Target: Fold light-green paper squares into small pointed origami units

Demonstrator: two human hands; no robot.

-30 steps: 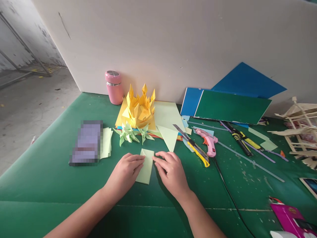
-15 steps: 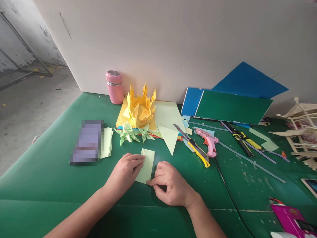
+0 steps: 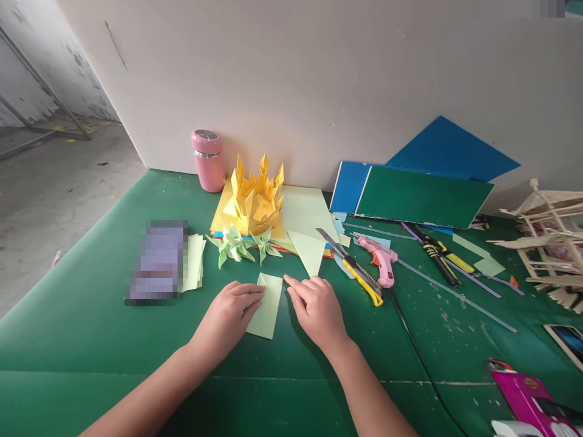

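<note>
A pale green folded paper [image 3: 268, 309] lies flat on the green table in front of me, longer than it is wide. My left hand [image 3: 234, 309] rests over its left edge, fingers laid flat and pressing it down; part of the paper is hidden beneath. At the paper's upper right corner is my right hand [image 3: 316, 309], its index finger stretched out and the other fingers bent, with nothing in its grasp. Just beyond the paper sit pale green folded paper flowers [image 3: 232, 244] and a yellow folded paper crown-like piece [image 3: 257, 209] on stacked coloured sheets.
To the right lie a yellow utility knife [image 3: 362, 279], its blade out, and a pink glue gun [image 3: 381, 261] with a trailing cord. A pink flask [image 3: 208, 161] stands by the wall. Left are a blurred phone-like object [image 3: 157, 261] and pale green slips [image 3: 194, 261].
My right hand has slid from the paper's lower right corner up to its upper right corner, index finger now extended. My left hand stays pressed on the paper.
</note>
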